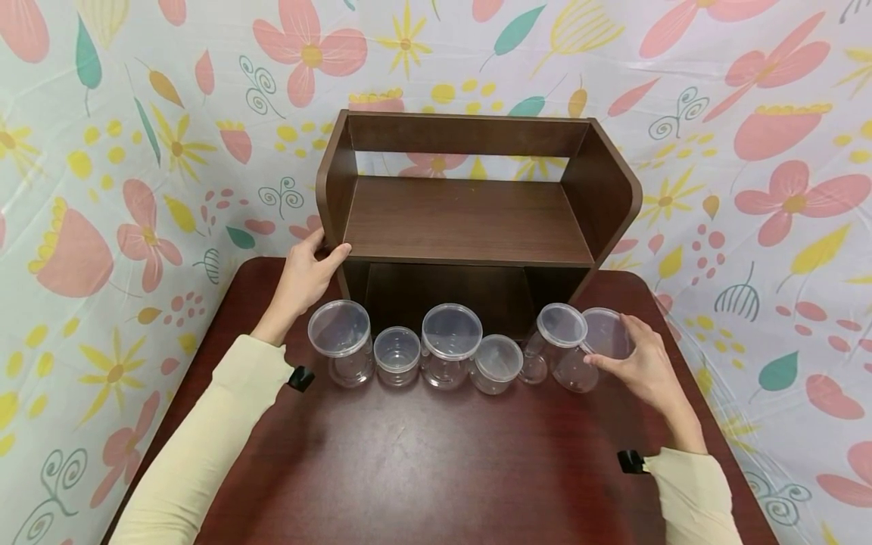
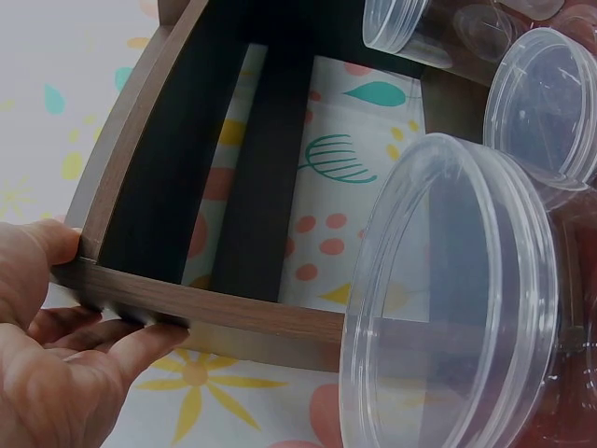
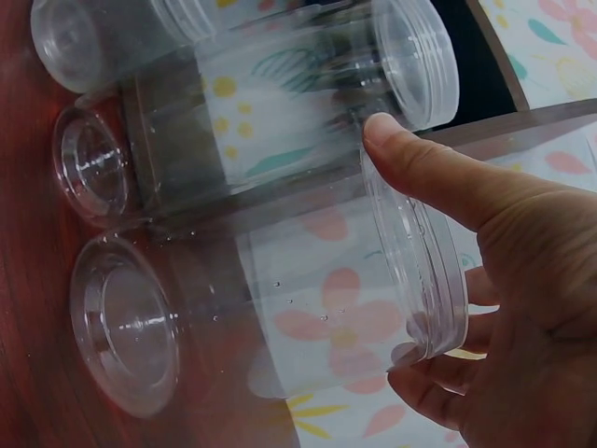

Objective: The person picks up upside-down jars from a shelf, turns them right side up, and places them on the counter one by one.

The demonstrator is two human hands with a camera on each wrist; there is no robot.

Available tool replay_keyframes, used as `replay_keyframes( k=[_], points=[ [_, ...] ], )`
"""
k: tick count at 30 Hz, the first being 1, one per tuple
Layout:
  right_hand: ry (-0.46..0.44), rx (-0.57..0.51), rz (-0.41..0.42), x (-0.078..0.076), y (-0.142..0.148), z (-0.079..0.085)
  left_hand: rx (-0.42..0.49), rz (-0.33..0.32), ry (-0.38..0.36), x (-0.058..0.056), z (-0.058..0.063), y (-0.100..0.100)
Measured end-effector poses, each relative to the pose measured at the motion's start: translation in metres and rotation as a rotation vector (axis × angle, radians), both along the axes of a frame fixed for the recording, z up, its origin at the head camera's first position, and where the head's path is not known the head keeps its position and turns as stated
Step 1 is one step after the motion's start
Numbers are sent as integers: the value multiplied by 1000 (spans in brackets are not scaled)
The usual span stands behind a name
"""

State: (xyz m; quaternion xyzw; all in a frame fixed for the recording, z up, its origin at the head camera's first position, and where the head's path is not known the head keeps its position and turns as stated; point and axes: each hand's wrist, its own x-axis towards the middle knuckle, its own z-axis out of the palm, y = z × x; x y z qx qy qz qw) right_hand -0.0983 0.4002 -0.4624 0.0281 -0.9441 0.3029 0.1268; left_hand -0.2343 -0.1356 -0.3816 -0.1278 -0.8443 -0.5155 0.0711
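Observation:
At the left side of a dark brown wooden shelf unit [image 1: 470, 219], my left hand [image 1: 306, 276] grips the edge, with the thumb on the front and the fingers along the outside, as the left wrist view shows. My right hand [image 1: 643, 363] holds a tall clear plastic jar [image 3: 317, 308] by its lid, thumb on the near side and fingers curled round the far side. This jar stands at the right end of a row of clear lidded jars in front of the shelf. Beside it is another tall jar [image 1: 562, 325].
The row continues left with a short jar [image 1: 497, 363], a tall jar [image 1: 451, 333], another short jar [image 1: 398, 356] and a wide-lidded tall jar [image 1: 339, 329] near my left wrist. A reddish-brown table [image 1: 436, 469] carries everything. Flower-patterned cloth [image 1: 136, 151] hangs behind and at both sides.

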Motion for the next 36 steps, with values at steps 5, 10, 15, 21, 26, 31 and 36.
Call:
replay_keyframes(
  k=[5, 10, 15, 21, 26, 31, 36],
  points=[
    [11, -7, 4, 0, -1, -1, 2, 1, 3, 0, 0, 0],
    [21, -17, 9, -1, -2, -1, 5, 0, 5, 0, 0, -1],
    [8, -13, 6, -1, -2, -1, 7, 5, 3, 0, 0, 0],
    [-8, -18, 19, -2, -1, -1, 20, 4, -1, 0, 0, 1],
    [-11, -17, 22, -2, 0, 0, 38, -2, -19, -1, 1, 0],
    [-52, -23, 0, 1, -1, 6, 23, -8, -33, 0, 1, -2],
    [-31, -38, 3, 2, 1, 14, -6, -6, -31, 5, 4, -7]
  ],
)
